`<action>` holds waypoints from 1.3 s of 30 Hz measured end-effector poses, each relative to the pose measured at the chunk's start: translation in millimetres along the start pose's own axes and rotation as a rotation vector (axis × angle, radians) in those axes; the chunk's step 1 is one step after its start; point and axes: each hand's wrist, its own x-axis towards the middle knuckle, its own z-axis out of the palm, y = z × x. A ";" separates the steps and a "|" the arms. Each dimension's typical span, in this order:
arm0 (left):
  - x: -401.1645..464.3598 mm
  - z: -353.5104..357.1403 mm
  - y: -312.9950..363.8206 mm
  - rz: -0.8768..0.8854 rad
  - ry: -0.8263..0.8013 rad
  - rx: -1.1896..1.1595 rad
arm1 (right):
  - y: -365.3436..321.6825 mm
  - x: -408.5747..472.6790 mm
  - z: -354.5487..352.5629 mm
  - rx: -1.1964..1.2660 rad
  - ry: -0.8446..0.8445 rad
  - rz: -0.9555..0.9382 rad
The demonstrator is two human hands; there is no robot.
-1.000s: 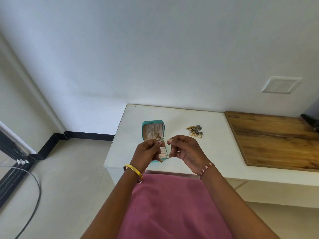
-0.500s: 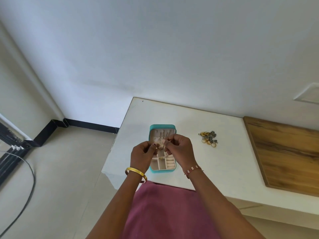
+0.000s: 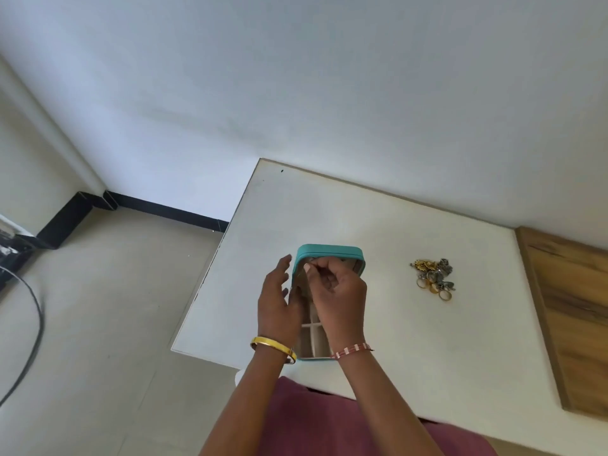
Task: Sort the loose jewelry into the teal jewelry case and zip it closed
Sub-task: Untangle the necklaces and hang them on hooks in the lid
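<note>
The teal jewelry case [image 3: 330, 252] lies open on the white table [image 3: 378, 232], its lid at the far side and its cream compartments [image 3: 311, 337] toward me. My right hand [image 3: 339, 291] hovers over the case with its fingers curled. Its fingertips pinch a small piece of jewelry against the inside of the lid, and the piece is almost hidden. My left hand [image 3: 276, 304] is at the case's left edge with straight fingers, holding nothing. A pile of loose jewelry [image 3: 432, 279], gold rings and silver pieces, lies to the right of the case.
A wooden board [image 3: 569, 307] covers the table's right end. The table's left edge [image 3: 210, 274] runs close beside the case, with floor below. A dark cable [image 3: 31, 311] curves over the floor at far left. A wall rises behind the table.
Both hands, which held the small piece together in the air, came down over the open case. My left hand let go and opened; my right hand carried the piece to the lid.
</note>
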 end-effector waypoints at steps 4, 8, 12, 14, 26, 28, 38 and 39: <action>7.7 5.3 -6.0 -0.051 -0.029 -0.024 | 7.8 2.3 11.3 -0.085 0.119 -0.145; 5.4 6.3 -7.4 -0.072 0.009 -0.015 | 11.0 3.7 18.7 -0.153 0.220 -0.259; 5.1 6.4 -5.9 -0.062 0.018 -0.020 | 8.4 3.0 23.5 -0.180 0.280 -0.281; 4.8 6.2 -3.9 -0.068 0.015 -0.025 | 9.0 2.0 24.5 -0.172 0.300 -0.244; 7.5 2.4 -1.4 -0.050 -0.011 0.043 | 9.8 5.6 19.4 0.042 0.309 -0.027; 8.2 1.5 -3.5 -0.047 -0.014 0.069 | 13.0 6.1 17.7 0.022 0.310 -0.032; 9.3 1.1 -7.0 -0.043 -0.027 0.076 | 24.6 5.7 11.7 -0.185 0.231 -0.196; 9.3 0.9 -7.5 -0.041 -0.029 0.080 | 26.1 5.1 10.8 -0.202 0.221 -0.212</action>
